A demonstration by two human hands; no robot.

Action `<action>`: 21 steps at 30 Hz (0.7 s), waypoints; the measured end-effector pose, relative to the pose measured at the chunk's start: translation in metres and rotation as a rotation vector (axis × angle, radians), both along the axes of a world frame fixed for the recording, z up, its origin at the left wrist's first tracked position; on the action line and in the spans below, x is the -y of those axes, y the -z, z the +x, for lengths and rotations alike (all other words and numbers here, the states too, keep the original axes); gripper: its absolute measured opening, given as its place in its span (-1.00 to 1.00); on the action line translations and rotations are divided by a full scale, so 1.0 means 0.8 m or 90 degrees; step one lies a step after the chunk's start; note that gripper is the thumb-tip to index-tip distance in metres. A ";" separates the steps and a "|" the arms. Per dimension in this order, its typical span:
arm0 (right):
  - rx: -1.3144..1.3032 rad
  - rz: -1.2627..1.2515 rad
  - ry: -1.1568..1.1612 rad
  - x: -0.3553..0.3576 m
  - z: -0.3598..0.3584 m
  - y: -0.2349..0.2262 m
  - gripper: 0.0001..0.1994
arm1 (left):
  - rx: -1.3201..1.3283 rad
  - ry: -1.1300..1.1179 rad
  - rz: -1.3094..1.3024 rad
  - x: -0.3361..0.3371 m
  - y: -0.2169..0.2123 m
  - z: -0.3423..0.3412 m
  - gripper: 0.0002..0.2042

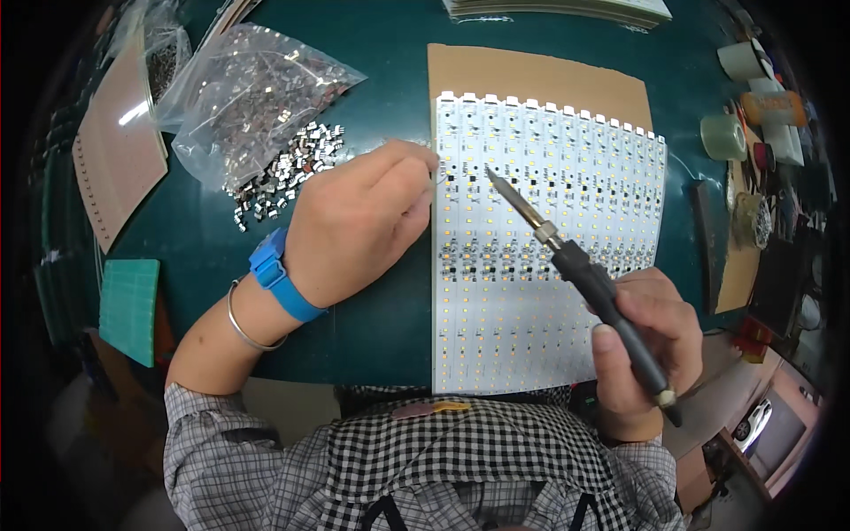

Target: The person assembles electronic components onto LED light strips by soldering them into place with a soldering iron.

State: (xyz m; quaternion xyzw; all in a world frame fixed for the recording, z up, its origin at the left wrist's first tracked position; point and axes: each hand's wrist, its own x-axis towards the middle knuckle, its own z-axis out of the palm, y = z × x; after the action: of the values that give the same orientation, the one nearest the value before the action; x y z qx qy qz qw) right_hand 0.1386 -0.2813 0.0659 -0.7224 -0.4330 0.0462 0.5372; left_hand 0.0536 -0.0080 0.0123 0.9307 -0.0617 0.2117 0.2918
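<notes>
My right hand is wrapped round the dark handle of a soldering iron. The iron's tip points up and left, over the upper left part of a white LED circuit board panel. Long strips side by side make up the panel, with small yellow LEDs, black chips and white connectors along its top edge. At the panel's left edge my left hand is closed, its fingertips pinched together. A thin wire-like line shows by those fingertips, but what they hold is too small to make out. A blue wristband circles my left wrist.
Brown cardboard lies under the panel on the green table. Left of it are a pile of small connectors and a clear bag of parts. Tape rolls and tools crowd the right edge. More boards lie at the back.
</notes>
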 end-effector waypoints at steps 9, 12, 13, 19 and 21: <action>0.001 -0.060 -0.008 -0.026 0.000 0.028 -0.64 | 0.006 0.022 -0.010 -0.009 0.014 -0.001 -0.83; 0.002 -0.066 -0.023 -0.028 -0.001 0.032 -0.63 | -0.014 0.020 -0.030 -0.010 0.012 -0.001 -0.81; 0.000 -0.066 -0.024 -0.029 -0.001 0.032 -0.63 | -0.016 0.019 -0.030 -0.010 0.012 -0.001 -0.81; 0.028 -0.095 -0.033 -0.031 -0.001 0.031 -0.60 | -0.023 0.018 -0.054 -0.010 0.013 -0.001 -0.80; 0.048 -0.094 -0.040 -0.032 0.001 0.031 -0.59 | -0.030 0.018 -0.055 -0.010 0.012 -0.001 -0.80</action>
State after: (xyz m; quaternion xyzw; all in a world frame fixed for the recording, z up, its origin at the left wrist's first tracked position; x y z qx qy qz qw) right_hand 0.1390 -0.2555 0.0413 -0.7473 -0.4708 0.0675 0.4640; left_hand 0.0531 -0.0002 0.0024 0.9212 -0.0588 0.1876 0.3358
